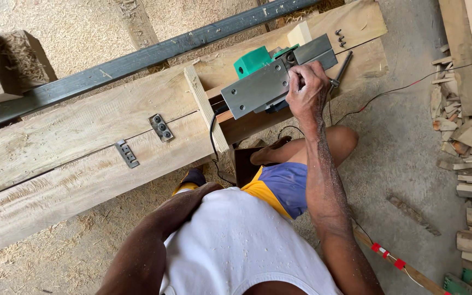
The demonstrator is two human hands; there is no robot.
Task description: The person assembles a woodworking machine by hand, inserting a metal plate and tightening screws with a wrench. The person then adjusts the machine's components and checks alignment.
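A green electric planer (269, 76) lies upside down on a long wooden bench (83, 142), its grey metal sole plate facing up. My right hand (307, 90) sits at the plate's right edge with its fingers curled tight against it. A dark metal rod (344, 63) pokes out from beside that hand. My left forearm (159, 229) bends in toward my waist. The left hand itself is hidden behind my white shirt.
A dark steel beam (137, 57) runs along the far side of the bench. Metal brackets (161, 128) join the planks. A black cord (214, 147) hangs from the planer. Offcuts are piled at the right (471, 164), and sawdust covers the floor.
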